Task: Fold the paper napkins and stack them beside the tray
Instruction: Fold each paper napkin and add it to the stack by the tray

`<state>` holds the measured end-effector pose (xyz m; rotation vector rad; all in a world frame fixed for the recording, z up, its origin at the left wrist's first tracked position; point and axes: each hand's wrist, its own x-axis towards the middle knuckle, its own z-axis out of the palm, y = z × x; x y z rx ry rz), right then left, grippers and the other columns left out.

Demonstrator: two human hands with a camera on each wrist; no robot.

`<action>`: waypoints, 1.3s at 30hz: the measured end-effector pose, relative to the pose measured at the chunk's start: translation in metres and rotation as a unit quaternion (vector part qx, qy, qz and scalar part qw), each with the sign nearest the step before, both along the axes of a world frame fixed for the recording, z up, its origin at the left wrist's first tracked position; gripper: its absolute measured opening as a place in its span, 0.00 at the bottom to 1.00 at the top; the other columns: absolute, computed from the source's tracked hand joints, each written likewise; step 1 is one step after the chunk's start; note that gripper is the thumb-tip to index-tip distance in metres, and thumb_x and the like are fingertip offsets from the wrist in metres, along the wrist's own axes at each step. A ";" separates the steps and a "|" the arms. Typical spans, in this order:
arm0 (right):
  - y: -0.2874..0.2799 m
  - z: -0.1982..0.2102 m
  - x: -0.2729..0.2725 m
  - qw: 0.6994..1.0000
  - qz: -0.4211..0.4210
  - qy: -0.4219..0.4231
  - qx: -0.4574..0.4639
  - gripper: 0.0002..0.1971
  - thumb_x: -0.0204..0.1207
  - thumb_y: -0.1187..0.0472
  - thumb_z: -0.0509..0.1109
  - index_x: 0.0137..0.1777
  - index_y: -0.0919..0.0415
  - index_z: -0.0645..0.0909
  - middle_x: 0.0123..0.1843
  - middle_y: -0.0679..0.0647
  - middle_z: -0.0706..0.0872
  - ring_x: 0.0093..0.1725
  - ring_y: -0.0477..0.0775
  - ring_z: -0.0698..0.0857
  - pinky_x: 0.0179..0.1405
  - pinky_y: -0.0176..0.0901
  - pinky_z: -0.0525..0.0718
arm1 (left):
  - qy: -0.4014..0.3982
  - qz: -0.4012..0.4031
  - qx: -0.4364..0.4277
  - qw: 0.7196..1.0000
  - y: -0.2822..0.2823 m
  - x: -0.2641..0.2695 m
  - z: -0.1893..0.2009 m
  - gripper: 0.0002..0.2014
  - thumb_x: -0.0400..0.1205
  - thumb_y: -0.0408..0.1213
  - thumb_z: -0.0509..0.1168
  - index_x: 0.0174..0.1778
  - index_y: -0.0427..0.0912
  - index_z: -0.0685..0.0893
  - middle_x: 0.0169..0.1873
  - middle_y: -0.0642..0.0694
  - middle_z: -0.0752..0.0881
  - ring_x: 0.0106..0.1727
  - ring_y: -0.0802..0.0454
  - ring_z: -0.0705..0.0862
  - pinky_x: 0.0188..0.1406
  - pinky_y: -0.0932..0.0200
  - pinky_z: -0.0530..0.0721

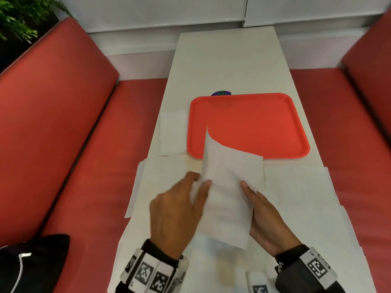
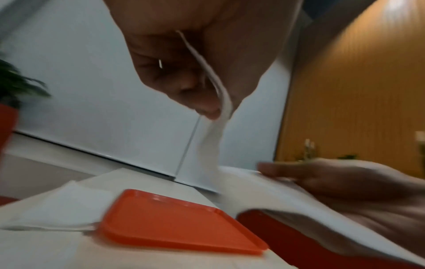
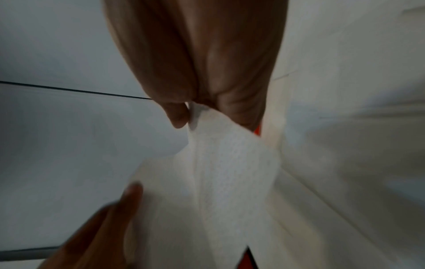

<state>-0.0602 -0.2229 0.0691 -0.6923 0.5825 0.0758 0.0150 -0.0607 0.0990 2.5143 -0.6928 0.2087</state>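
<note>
Above table [image 1: 228, 60] | both hands pinch napkin [image 1: 228, 187] | tray-side stack [image 1: 173, 132]: head, left-wrist views only

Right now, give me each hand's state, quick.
Left hand: closed, pinching the left edge of the paper napkin between thumb and fingers.
Right hand: closed, holding the same napkin's right edge, lifted above the table.

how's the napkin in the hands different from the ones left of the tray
The held napkin is lifted and tilted, pinched by the left hand and right hand; the stacked napkins lie flat, untouched. It overlaps the tray; they sit beside it. Both are white paper.
</note>
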 end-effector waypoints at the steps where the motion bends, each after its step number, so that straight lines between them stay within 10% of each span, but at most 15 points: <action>1: 0.002 0.002 0.001 1.000 0.002 -0.006 0.020 0.21 0.86 0.50 0.58 0.72 0.57 0.80 0.68 0.59 0.87 0.67 0.59 0.86 0.66 0.57 0.83 | 0.011 -0.033 0.008 0.999 -0.005 -0.008 -0.001 0.17 0.83 0.66 0.58 0.53 0.58 0.81 0.30 0.57 0.86 0.25 0.58 0.83 0.22 0.58 0.83; 7: 0.004 0.007 0.005 0.996 0.001 -0.034 0.081 0.34 0.80 0.34 0.54 0.71 0.58 0.83 0.69 0.62 0.85 0.70 0.63 0.84 0.71 0.59 0.80 | 0.105 -0.082 -0.163 0.978 -0.009 -0.020 -0.002 0.16 0.85 0.63 0.55 0.50 0.57 0.81 0.30 0.57 0.82 0.30 0.59 0.82 0.30 0.63 0.81; 11: 0.009 -0.001 0.013 0.999 0.018 -0.019 0.021 0.21 0.82 0.49 0.63 0.70 0.57 0.82 0.67 0.59 0.88 0.66 0.60 0.87 0.65 0.57 0.85 | 0.219 0.057 -0.250 0.941 0.006 0.020 -0.024 0.09 0.88 0.50 0.58 0.48 0.56 0.82 0.39 0.60 0.85 0.40 0.58 0.83 0.39 0.70 0.77; 15: 0.019 -0.009 0.030 0.983 0.068 0.015 -0.167 0.17 0.78 0.59 0.71 0.67 0.57 0.82 0.60 0.52 0.91 0.59 0.56 0.90 0.61 0.55 0.87 | 0.414 0.004 -0.253 0.874 0.010 0.047 -0.042 0.12 0.87 0.48 0.59 0.48 0.48 0.86 0.41 0.51 0.89 0.44 0.48 0.87 0.44 0.56 0.86; 21: 0.025 -0.023 0.060 0.970 0.062 0.051 -0.231 0.08 0.80 0.66 0.70 0.58 0.61 0.83 0.44 0.56 0.91 0.46 0.69 0.92 0.47 0.61 0.91 | 0.273 0.074 -0.263 0.922 0.004 0.136 -0.059 0.08 0.86 0.43 0.64 0.42 0.48 0.82 0.34 0.54 0.86 0.32 0.61 0.80 0.32 0.71 0.76; 25: 0.019 -0.045 0.062 0.938 0.057 0.102 -0.325 0.05 0.79 0.70 0.70 0.50 0.62 0.85 0.40 0.62 0.89 0.33 0.64 0.90 0.32 0.52 0.86 | 0.197 0.119 -0.201 0.952 -0.002 0.222 -0.081 0.08 0.87 0.44 0.62 0.47 0.47 0.83 0.35 0.52 0.82 0.46 0.43 0.81 0.49 0.52 0.78; 31: 0.009 -0.073 0.043 0.895 0.043 0.167 -0.411 0.10 0.74 0.70 0.75 0.40 0.52 0.89 0.33 0.58 0.88 0.25 0.63 0.86 0.30 0.42 0.80 | 0.220 0.162 -0.150 0.950 -0.018 0.299 -0.111 0.14 0.88 0.46 0.60 0.55 0.39 0.85 0.34 0.49 0.79 0.56 0.39 0.77 0.48 0.57 0.66; 39: -0.019 -0.059 0.022 0.839 0.059 0.171 -0.514 0.18 0.71 0.70 0.78 0.36 0.41 0.86 0.28 0.45 0.85 0.20 0.50 0.81 0.24 0.29 0.76 | 0.201 0.234 -0.014 0.951 -0.013 0.310 -0.133 0.15 0.84 0.56 0.60 0.48 0.47 0.78 0.45 0.42 0.86 0.43 0.40 0.82 0.45 0.48 0.84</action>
